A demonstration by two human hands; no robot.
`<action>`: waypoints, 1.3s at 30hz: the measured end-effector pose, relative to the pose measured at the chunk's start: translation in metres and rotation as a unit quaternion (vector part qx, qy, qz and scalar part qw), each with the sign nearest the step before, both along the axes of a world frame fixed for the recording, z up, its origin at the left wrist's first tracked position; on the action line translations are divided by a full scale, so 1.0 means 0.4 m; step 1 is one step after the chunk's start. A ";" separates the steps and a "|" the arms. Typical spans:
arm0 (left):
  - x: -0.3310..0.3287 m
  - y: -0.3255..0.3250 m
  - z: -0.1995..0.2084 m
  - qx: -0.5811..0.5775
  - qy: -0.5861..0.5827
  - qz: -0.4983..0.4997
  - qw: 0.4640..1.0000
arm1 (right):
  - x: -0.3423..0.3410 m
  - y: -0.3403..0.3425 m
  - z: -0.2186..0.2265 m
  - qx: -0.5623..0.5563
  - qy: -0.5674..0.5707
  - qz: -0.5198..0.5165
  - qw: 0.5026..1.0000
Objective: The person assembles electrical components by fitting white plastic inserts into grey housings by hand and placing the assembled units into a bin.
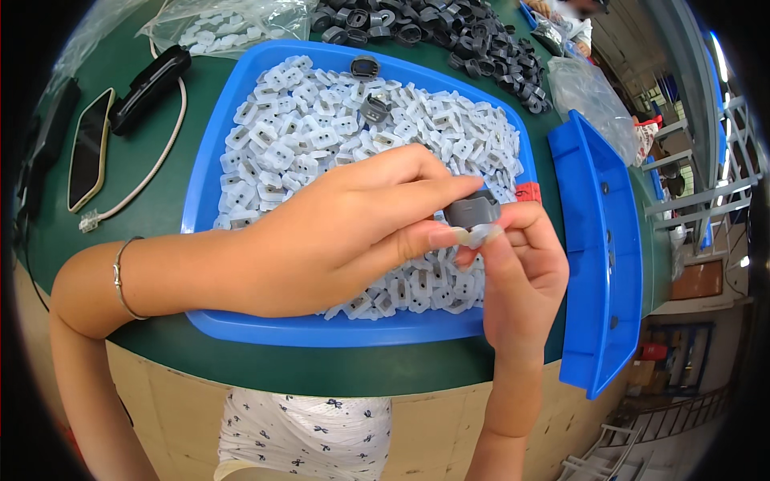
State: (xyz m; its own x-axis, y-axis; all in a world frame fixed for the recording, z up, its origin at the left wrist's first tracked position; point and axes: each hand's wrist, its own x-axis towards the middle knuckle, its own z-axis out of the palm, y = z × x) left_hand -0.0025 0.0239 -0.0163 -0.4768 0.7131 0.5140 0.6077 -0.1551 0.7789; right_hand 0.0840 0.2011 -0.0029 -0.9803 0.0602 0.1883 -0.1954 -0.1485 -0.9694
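Observation:
Above the right part of a blue tray (265,327), my two hands meet at a small dark grey plastic housing (472,210). My left hand (377,212) grips the housing between thumb and fingers. With thumb and forefinger, my right hand (525,268) pinches a small translucent white piece (480,234) against the housing's lower side; how far the piece sits in it is hidden by my fingertips. Many similar white pieces (277,156) with dark marks fill the tray. On top of them lie two more grey housings, one (374,109) near the middle and one (365,67) by the far rim.
A pile of dark grey parts (433,24) lies behind the tray. On the right stands a blue divided bin (601,256) with a few small parts. At left are a phone (91,148), a black handset (150,88) and a white cable (164,152). Plastic bags (224,28) lie at the back.

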 end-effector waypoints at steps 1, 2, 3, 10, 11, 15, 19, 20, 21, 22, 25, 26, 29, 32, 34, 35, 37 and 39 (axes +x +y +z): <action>-0.003 -0.002 0.001 0.000 0.000 -0.001 1.000 | 0.000 -0.007 -0.003 -0.004 -0.013 -0.004 1.000; -0.009 -0.006 0.003 -0.008 -0.001 0.005 1.000 | -0.001 -0.009 -0.006 -0.004 -0.013 -0.005 1.000; -0.011 -0.010 0.006 -0.017 0.000 0.012 1.000 | -0.004 -0.012 -0.008 0.012 -0.009 0.002 1.000; 0.000 -0.008 0.002 0.057 -0.107 0.011 0.993 | 0.009 0.021 0.001 0.016 0.060 -0.004 0.998; -0.002 -0.012 0.005 0.012 -0.028 0.033 0.999 | 0.013 0.022 0.008 0.012 0.062 -0.014 0.998; -0.006 -0.012 -0.006 -0.010 0.152 0.049 0.987 | 0.009 0.014 0.006 0.031 0.065 -0.040 0.997; -0.002 -0.011 -0.010 -0.006 0.222 0.080 0.972 | 0.007 0.002 -0.003 0.126 0.046 -0.068 0.989; 0.001 -0.010 -0.010 -0.007 0.236 0.087 0.968 | 0.008 -0.003 -0.003 0.151 0.045 -0.080 0.984; 0.001 -0.009 -0.013 -0.008 0.248 0.093 0.964 | 0.007 -0.007 -0.005 0.151 0.044 -0.080 0.984; -0.001 -0.008 -0.015 -0.008 0.248 0.093 0.964 | 0.007 -0.011 -0.006 0.159 0.037 -0.082 0.983; -0.004 -0.008 -0.023 -0.011 0.281 0.100 0.955 | 0.007 -0.015 -0.006 0.157 0.019 -0.076 0.984; -0.005 -0.008 -0.027 -0.005 0.293 0.105 0.950 | 0.008 -0.016 -0.005 0.147 0.006 -0.069 0.987; -0.001 -0.007 -0.026 0.007 0.309 0.115 0.944 | 0.010 -0.022 0.002 0.096 -0.014 -0.061 0.993; 0.002 -0.003 -0.026 0.025 0.318 0.127 0.939 | 0.009 -0.022 -0.005 0.123 0.011 -0.063 0.990; 0.003 -0.002 -0.025 0.041 0.324 0.133 0.936 | 0.007 -0.017 -0.018 0.162 0.037 -0.064 0.984; 0.000 -0.004 -0.024 0.030 0.321 0.128 0.938 | 0.005 -0.016 -0.020 0.200 0.063 -0.064 0.976; -0.006 -0.004 -0.027 0.019 0.316 0.121 0.941 | -0.006 -0.022 -0.007 0.191 0.056 -0.081 0.977; -0.010 -0.002 -0.026 0.046 0.300 0.087 0.949 | -0.014 -0.016 -0.001 0.182 0.050 -0.098 0.977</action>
State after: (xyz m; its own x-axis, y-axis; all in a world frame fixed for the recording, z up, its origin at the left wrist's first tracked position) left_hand -0.0064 0.0231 -0.0267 -0.1841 0.5897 0.7864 0.9603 -0.0625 0.2718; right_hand 0.0784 0.1945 -0.0034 -0.9319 0.1567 0.3271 -0.2822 0.2532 -0.9253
